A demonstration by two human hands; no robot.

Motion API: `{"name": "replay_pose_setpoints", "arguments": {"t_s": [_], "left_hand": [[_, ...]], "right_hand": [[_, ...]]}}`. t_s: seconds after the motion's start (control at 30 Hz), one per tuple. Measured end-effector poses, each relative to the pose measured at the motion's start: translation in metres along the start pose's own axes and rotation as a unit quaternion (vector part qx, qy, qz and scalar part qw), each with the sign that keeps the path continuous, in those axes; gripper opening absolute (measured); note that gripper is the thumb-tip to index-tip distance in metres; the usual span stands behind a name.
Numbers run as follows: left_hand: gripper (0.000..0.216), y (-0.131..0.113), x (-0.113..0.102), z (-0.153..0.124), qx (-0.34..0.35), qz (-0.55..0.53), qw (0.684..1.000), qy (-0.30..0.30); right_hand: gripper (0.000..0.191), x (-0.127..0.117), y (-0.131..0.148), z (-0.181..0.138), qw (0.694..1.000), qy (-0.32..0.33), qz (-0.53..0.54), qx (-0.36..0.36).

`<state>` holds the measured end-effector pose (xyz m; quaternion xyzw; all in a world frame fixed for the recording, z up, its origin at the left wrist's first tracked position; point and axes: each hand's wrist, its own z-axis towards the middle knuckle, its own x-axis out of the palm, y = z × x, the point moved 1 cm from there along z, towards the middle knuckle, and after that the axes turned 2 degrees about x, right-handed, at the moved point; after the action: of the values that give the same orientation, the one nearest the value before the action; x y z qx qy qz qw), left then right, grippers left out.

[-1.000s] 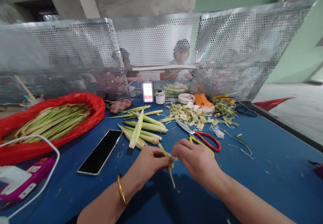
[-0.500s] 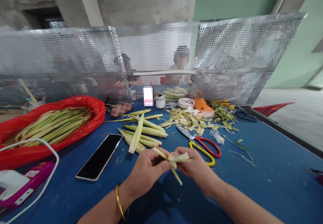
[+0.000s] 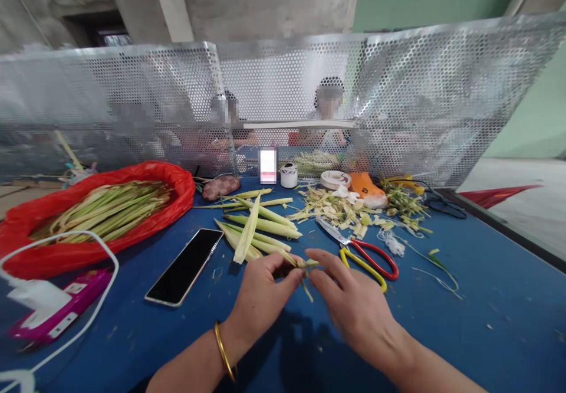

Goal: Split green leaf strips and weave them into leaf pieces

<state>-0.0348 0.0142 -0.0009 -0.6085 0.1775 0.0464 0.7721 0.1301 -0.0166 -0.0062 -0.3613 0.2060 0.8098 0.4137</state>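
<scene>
My left hand (image 3: 260,295), a gold bangle on its wrist, is closed and pinches a thin folded strip of green leaf (image 3: 305,266) above the blue table (image 3: 464,322). Facing it, my right hand (image 3: 354,304) has its fingertips on the same strip, with the fingers partly stretched out. The strip's short end hangs down between the two hands. Just beyond my hands lies a loose pile of pale green leaf stalks (image 3: 260,228). Red and yellow handled scissors (image 3: 367,254) lie to the right of the hands.
A red plastic bag of leaf stalks (image 3: 101,213) sits at the left, a black phone (image 3: 186,266) beside it, a pink device with white cable (image 3: 57,310) at the front left. Leaf trimmings (image 3: 345,207), tape rolls and an orange object lie by the perforated metal screen (image 3: 398,98). People sit behind it.
The hands have dropped slightly toward the table and the leaf strip is now folded tighter; its spread end no longer sticks out to the right. The camera has shifted a little.
</scene>
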Motion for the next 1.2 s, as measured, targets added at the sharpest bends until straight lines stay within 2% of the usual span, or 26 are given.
{"name": "replay_pose_setpoints", "arguments": {"t_s": [0.07,0.13,0.27,0.37,0.43,0.5,0.57,0.67,0.8,0.9,1.0,1.2], "left_hand": [[0.012,-0.002,0.002,-0.001,0.009,0.02,0.999,0.024],[0.012,-0.004,0.005,-0.003,0.027,0.05,0.997,0.05],[0.012,-0.008,0.007,-0.007,0.082,0.126,0.986,0.077],[0.01,-0.009,0.006,-0.009,0.116,0.163,0.976,0.087],[0.009,-0.009,0.005,-0.01,0.14,0.165,0.971,0.099],[0.011,-0.01,0.005,-0.01,0.152,0.149,0.971,0.111],[0.015,-0.012,0.004,-0.01,0.145,0.117,0.976,0.116],[0.02,-0.015,0.003,-0.008,0.117,0.067,0.985,0.11],[0.017,-0.015,0.002,-0.005,0.05,-0.007,0.992,0.112],[0.016,-0.015,0.001,-0.003,0.014,-0.031,0.994,0.103],[0.013,-0.015,0.0,-0.002,0.029,0.02,0.994,0.104],[0.014,-0.015,-0.002,-0.002,0.058,0.083,0.99,0.101]], "right_hand": [[0.023,0.0,-0.002,0.0,1.0,0.008,-0.015,-0.026],[0.022,0.0,-0.005,0.0,1.0,0.014,-0.011,-0.014],[0.022,-0.001,-0.01,0.002,0.994,0.045,0.058,0.085],[0.021,-0.004,-0.013,0.006,0.962,0.114,0.159,0.192],[0.021,-0.004,-0.017,0.009,0.922,0.158,0.244,0.255],[0.021,-0.004,-0.021,0.012,0.867,0.19,0.347,0.304],[0.019,-0.001,-0.024,0.014,0.788,0.217,0.447,0.363],[0.02,0.004,-0.025,0.014,0.668,0.243,0.543,0.447],[0.033,0.012,-0.023,0.01,0.566,0.25,0.636,0.462],[0.032,0.015,-0.022,0.006,0.493,0.227,0.695,0.471],[0.028,0.012,-0.027,0.004,0.447,0.194,0.722,0.491],[0.027,0.0,-0.042,0.009,0.444,0.163,0.716,0.513]]}}
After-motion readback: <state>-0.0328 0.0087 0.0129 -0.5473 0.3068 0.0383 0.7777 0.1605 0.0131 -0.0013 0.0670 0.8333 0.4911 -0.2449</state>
